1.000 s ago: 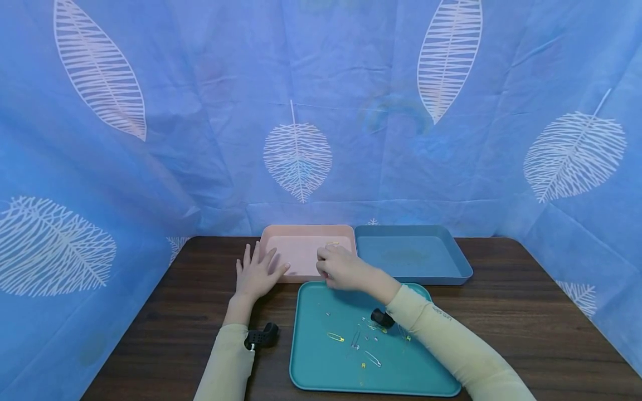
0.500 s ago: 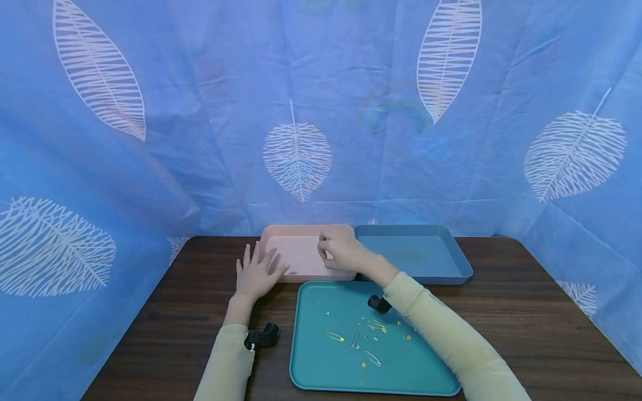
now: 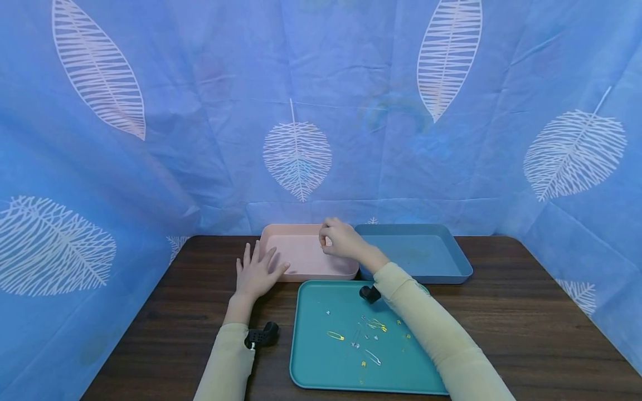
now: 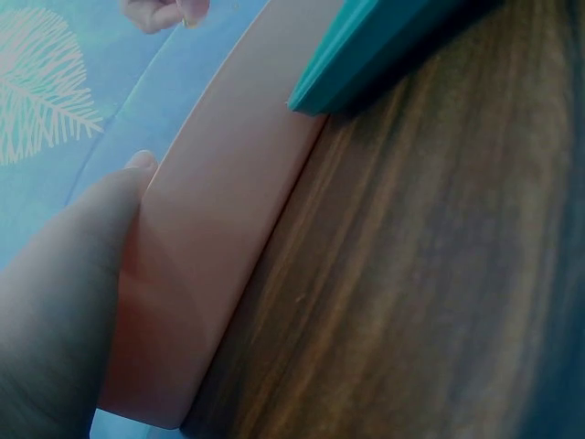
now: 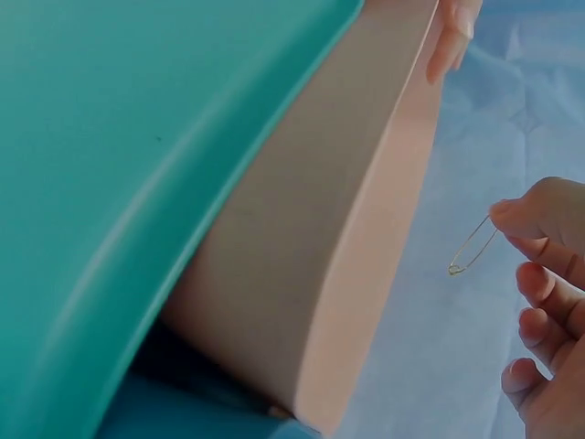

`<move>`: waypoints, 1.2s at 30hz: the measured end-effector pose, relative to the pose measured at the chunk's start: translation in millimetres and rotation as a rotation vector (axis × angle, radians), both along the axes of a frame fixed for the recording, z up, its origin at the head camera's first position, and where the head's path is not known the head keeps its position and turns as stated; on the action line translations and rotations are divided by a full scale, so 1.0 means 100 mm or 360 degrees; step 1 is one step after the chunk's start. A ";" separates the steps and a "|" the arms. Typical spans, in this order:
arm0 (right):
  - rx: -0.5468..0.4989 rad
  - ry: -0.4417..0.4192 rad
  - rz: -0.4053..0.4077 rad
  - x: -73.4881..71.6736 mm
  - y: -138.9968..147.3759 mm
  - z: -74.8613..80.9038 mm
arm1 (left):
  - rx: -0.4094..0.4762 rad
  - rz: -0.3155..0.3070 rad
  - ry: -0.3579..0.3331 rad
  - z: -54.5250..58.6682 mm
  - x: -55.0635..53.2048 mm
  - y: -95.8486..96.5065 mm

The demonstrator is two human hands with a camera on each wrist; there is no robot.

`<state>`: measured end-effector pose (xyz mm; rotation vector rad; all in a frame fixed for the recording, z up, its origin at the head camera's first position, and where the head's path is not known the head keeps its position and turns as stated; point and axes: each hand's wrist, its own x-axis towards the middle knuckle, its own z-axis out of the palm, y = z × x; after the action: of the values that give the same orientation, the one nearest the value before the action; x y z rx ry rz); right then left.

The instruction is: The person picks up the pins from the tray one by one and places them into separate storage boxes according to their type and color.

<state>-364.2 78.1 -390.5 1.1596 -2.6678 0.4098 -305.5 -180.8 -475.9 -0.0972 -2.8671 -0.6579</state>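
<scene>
My right hand (image 3: pixel 342 239) is above the right part of the pink tray (image 3: pixel 296 277). Between its thumb and index finger it pinches a gold safety pin (image 5: pixel 454 270), which sticks out past the fingertips in the right wrist view. My left hand (image 3: pixel 257 277) lies with fingers spread at the pink tray's left front corner, and its thumb (image 4: pixel 142 163) touches the rim in the left wrist view. Several yellow and silver safety pins, such as a yellow safety pin (image 3: pixel 335 336) and a silver safety pin (image 3: pixel 373 357), lie scattered on the teal tray (image 3: pixel 313 367).
A blue tray (image 3: pixel 416 279) stands right of the pink one. All three trays are on a dark wooden table (image 3: pixel 521 323), with the teal one nearest me. A blue cloth with white leaf prints (image 3: pixel 371 156) hangs behind and at both sides.
My right hand has moved away from me, from the pink tray's front edge to farther over that tray. The left hand stays where it was.
</scene>
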 end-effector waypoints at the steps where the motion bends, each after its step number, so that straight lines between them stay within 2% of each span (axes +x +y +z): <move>1: -0.0019 -0.0028 -0.0015 -0.02 0.00 -0.01 | 0.0003 -0.0001 -0.0003 0.00 0.00 0.00; 13: -0.0108 -0.0223 -0.0141 -0.30 -0.05 -0.14 | -0.0018 0.0003 0.0009 0.01 0.00 -0.01; 24: -0.0194 -0.0388 -0.0249 -0.43 -0.08 -0.23 | -0.0023 0.0013 0.0005 0.01 0.00 0.01; 36: -0.0202 -0.0421 -0.0320 -0.49 -0.09 -0.30 | -0.0022 0.0011 0.0020 0.00 -0.01 0.01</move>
<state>-413.3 68.9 -420.9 0.8424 -2.8946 0.7297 -306.4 -180.2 -475.8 -0.0927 -2.8588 -0.6336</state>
